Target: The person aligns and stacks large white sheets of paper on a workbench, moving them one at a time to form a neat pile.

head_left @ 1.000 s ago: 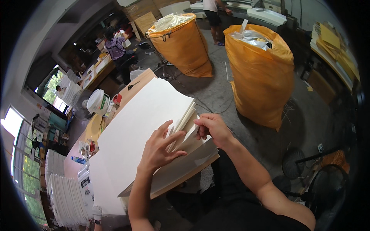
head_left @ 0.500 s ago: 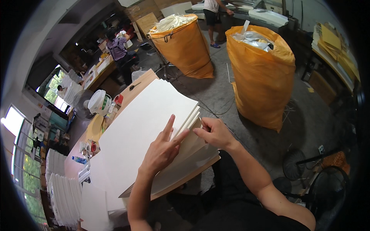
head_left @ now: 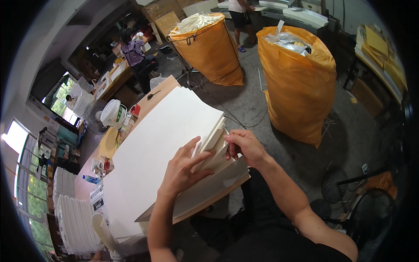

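Observation:
Large white sheets [head_left: 170, 126] lie stacked on the table, their near right edges showing as several separate layers with narrow folded flaps [head_left: 214, 139]. Across these edges lies my left hand [head_left: 183, 168], fingers spread and thumb stretched out lower down. My right hand [head_left: 246, 146] is closed in a pinch at the right end of the layers, thumb against the fingers on a pale paper edge. Its fingertips partly hide what they grip. Below both hands a greyish sheet [head_left: 209, 192] slopes down over the table's front edge.
Scissors [head_left: 152, 95], a white bucket [head_left: 112, 114], tape rolls and a bottle [head_left: 90, 179] sit along the table's far left. Paper stacks [head_left: 76, 222] stand at lower left. Two orange sacks [head_left: 299, 87] are on the floor, a fan [head_left: 371, 214] at right. Two people work farther back.
My left fingers have shifted lower, the thumb now stretched out. My right hand has turned slightly, fingertips at the paper layers. A curled sheet now shows at lower left.

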### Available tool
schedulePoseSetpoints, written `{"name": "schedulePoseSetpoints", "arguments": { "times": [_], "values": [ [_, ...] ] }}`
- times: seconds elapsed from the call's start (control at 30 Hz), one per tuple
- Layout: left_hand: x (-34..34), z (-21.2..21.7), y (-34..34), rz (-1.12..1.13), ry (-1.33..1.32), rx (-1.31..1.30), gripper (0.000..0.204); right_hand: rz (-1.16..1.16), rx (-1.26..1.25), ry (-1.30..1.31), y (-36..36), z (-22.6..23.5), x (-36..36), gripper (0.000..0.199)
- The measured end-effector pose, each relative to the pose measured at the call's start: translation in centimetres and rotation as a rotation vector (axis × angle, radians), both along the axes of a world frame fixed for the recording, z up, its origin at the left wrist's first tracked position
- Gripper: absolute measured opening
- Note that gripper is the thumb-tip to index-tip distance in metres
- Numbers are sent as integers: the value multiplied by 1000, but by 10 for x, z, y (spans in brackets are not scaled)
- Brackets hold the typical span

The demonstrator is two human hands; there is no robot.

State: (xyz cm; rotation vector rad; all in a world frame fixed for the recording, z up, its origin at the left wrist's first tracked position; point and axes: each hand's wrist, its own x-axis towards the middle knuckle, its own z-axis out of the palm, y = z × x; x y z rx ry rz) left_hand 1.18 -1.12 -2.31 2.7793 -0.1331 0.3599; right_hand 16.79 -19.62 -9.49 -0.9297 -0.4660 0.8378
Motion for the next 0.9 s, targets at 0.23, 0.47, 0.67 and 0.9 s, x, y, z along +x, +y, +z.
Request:
{"name": "schedulePoseSetpoints", "arguments": {
  "times": [0.23, 0.47, 0.67, 0.9],
  "values": [
    [0, 5, 2, -6, 47, -14, 61, 29, -29, -88, -4, 3, 3, 35],
    [0, 0, 0, 39, 37, -37, 45, -296, -240, -713, -1, -4, -7, 34],
    [1, -5, 10, -17, -20, 101, 40, -48, -16, -89, 4, 4, -1, 32],
    [-1, 1, 1, -2, 1, 19, 58, -40, -13, -53, 2, 2, -4, 33]
  ]
}}
